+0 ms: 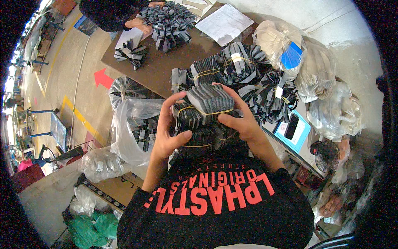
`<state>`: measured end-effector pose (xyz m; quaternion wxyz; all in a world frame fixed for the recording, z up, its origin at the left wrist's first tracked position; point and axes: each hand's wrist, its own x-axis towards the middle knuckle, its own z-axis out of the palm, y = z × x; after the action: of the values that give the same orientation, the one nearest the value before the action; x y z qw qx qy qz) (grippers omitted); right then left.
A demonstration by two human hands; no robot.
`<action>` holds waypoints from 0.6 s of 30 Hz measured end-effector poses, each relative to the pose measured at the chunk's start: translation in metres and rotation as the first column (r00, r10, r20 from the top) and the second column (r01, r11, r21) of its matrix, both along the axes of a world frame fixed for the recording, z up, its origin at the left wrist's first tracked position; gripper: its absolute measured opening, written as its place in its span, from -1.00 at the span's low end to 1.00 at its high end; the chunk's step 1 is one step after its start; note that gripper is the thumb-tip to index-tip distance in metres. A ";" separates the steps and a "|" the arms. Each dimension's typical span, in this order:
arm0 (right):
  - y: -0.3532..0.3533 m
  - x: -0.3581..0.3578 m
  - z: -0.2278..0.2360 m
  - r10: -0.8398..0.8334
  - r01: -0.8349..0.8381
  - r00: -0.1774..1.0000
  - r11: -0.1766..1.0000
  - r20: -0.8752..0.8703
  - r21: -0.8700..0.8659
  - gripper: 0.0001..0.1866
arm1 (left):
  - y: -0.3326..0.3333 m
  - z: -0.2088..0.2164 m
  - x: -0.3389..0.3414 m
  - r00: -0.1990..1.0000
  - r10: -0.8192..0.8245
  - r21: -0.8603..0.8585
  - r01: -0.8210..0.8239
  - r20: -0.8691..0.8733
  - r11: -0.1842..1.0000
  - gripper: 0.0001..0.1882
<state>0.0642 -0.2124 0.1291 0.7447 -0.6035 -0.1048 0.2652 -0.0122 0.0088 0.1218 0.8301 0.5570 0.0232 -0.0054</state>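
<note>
Grey banded bundle [210, 98] just off centre, toward 12 o'clock; right hand [244, 118] grips it from 3 o'clock, left hand [169, 126] grasps dark bundle [187, 117] from 9. Likely hazard: strips fanning loose should the yellow band [214, 113] slip or grip slacken. Strips flat, matte, fabric-like, packed into ridged, rounded blocks

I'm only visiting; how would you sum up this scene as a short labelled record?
Left hand: gripping the left side of stacked grey-and-black bundles
Right hand: gripping their right side
Fastening: yellow bands
Surface ahead: brown table, more bundles on it
Far side: co-worker's hand beside piled strips
To the left: clear plastic bag
</note>
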 end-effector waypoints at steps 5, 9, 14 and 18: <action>-0.004 -0.004 -0.004 -0.058 0.063 0.997 0.991 -0.049 0.114 0.00 | 0.004 0.001 -0.006 0.999 0.029 0.052 -0.030 0.026 0.998 -0.18; -0.007 -0.003 -0.009 -0.046 0.067 0.994 0.974 -0.103 0.216 0.03 | 0.004 -0.007 -0.007 0.994 0.052 0.028 -0.055 0.100 0.998 -0.12; -0.002 -0.005 -0.004 -0.073 0.138 0.979 0.924 -0.192 0.356 0.02 | -0.008 0.010 -0.001 0.991 0.053 -0.021 -0.051 0.122 0.998 -0.04; -0.006 -0.007 -0.015 -0.080 0.170 0.961 0.925 -0.263 0.339 -0.02 | -0.010 0.017 -0.006 0.993 0.036 0.111 -0.048 0.109 0.993 0.03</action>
<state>0.0569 -0.2184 0.1142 0.8647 -0.4257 -0.0199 0.2657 -0.0177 -0.0012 0.1390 0.7971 0.6022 -0.0091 0.0434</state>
